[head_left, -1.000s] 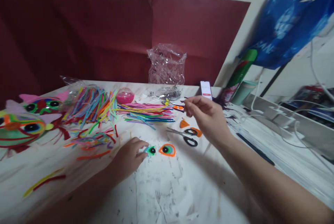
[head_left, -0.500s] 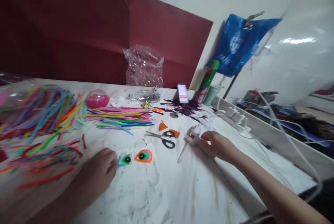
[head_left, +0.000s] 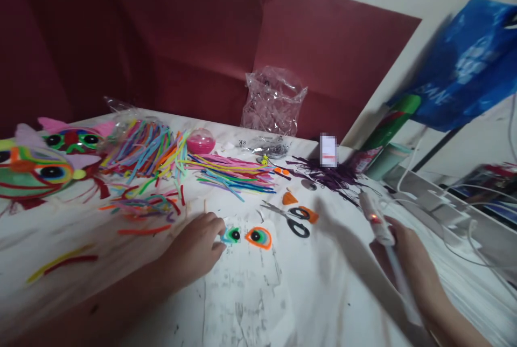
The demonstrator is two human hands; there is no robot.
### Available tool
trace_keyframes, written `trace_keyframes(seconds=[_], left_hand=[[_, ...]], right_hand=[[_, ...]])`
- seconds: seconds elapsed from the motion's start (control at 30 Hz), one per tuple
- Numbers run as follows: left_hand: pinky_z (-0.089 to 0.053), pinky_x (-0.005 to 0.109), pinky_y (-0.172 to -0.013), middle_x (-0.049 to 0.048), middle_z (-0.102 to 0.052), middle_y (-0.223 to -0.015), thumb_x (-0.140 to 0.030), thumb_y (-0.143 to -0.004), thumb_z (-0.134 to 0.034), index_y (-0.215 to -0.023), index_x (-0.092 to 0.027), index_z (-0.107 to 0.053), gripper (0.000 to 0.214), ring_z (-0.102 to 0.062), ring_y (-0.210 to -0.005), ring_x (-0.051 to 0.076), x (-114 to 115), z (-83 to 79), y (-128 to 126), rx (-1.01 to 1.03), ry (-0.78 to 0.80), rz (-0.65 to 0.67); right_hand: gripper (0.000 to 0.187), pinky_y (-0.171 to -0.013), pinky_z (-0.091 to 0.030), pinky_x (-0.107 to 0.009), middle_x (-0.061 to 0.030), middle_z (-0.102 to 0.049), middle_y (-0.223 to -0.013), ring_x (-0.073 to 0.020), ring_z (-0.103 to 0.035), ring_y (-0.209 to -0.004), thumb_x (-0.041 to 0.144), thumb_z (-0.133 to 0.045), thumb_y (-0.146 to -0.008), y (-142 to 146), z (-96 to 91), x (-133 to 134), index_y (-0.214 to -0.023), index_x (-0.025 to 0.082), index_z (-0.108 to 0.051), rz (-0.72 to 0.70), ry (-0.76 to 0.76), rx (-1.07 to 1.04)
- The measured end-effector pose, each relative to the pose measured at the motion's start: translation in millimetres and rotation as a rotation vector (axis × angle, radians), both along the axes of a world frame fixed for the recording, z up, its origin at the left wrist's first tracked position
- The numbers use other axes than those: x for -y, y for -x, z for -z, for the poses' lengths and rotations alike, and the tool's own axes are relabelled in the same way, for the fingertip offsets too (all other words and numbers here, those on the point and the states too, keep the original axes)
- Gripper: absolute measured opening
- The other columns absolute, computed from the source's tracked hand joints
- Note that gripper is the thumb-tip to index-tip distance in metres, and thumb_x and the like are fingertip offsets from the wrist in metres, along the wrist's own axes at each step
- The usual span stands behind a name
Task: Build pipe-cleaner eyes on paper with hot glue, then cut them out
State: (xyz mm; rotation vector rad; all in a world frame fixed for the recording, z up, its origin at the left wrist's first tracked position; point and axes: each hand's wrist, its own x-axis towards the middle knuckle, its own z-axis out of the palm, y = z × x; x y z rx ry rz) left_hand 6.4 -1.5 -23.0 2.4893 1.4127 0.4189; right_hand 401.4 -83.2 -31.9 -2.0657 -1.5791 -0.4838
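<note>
Gripping a white plastic glue gun (head_left: 372, 219), right hand (head_left: 411, 262), well right of the fuzzy green-and-blue eye (head_left: 235, 235)

Left hand (head_left: 198, 243)'s nearer, curled at its left edge, can't tell if pinching

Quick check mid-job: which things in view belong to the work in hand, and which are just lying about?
Likely in the work:
glue gun, held in the right hand
green eye piece, at the left hand
orange-edged eye piece
scissors, probably

Apparently just lying about:
phone
clear plastic bag
blue bag, hanging
</note>
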Motion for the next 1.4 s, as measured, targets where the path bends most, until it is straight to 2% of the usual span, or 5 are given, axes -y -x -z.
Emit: trace_keyframes(seconds=[0.13, 0.23, 0.4, 0.67, 1.4], left_hand=[[-0.038, 0.034, -0.08, 0.0057, -0.059, -0.089, -0.013, -0.073, -0.055, -0.08, -0.018, -0.056, 0.008, -0.053, -0.091, 0.023, 0, -0.3, -2, -0.039, -0.001, 0.013], [-0.038, 0.035, -0.081, 0.0062, -0.059, -0.09, -0.014, -0.074, -0.055, -0.081, -0.017, -0.056, 0.007, -0.052, -0.092, 0.024, -1, 0.7, -1, -0.043, 0.0, 0.024], [-0.038, 0.037, -0.082, 0.0062, -0.058, -0.09, -0.014, -0.075, -0.053, -0.08, -0.017, -0.056, 0.007, -0.051, -0.091, 0.024, -1, 1.0, 1, -0.041, 0.005, 0.038], [-0.04, 0.037, -0.081, 0.0055, -0.057, -0.086, -0.011, -0.075, -0.052, -0.077, -0.016, -0.055, 0.006, -0.051, -0.088, 0.023, -1, 0.8, 1, -0.021, 0.029, 0.036], [-0.04, 0.041, -0.082, 0.0036, -0.058, -0.09, -0.01, -0.081, -0.053, -0.079, -0.018, -0.062, 0.013, -0.05, -0.09, 0.022, 1, 6.2, -1, 0.036, 0.064, 0.113]], right_hand=[[0.034, -0.043, -0.04, -0.034, -0.0073, -0.058, -0.049, -0.0237, -0.053, -0.046, 0.05, -0.05, -0.072, 49, -29.4, -1, -0.059, 0.02, -0.058, 0.069, 0.096, -0.539], [0.035, -0.044, -0.037, -0.029, -0.004, -0.056, -0.049, -0.0178, -0.05, -0.045, 0.051, -0.06, -0.067, 93, -39.9, -7, -0.056, 0.018, -0.061, -0.015, 0.081, -0.769], [0.039, -0.042, -0.025, -0.025, 0.0015, -0.046, -0.048, -0.0107, -0.036, -0.043, 0.053, -0.062, -0.069, 138, -46.5, -25, -0.057, 0.017, -0.057, -0.264, 0.446, -0.983], [0.031, -0.051, -0.036, -0.025, 0.0009, -0.052, -0.065, -0.0138, -0.044, -0.057, 0.05, -0.059, -0.074, 162, -44.5, -44, -0.079, 0.02, -0.062, -0.548, 0.614, -0.976], [0.027, -0.053, -0.045, -0.022, 0.0008, -0.059, -0.065, -0.0137, -0.05, -0.056, 0.048, -0.055, -0.079, 162, -47.6, -34, -0.07, 0.022, -0.061, -0.583, 0.613, -0.77]])
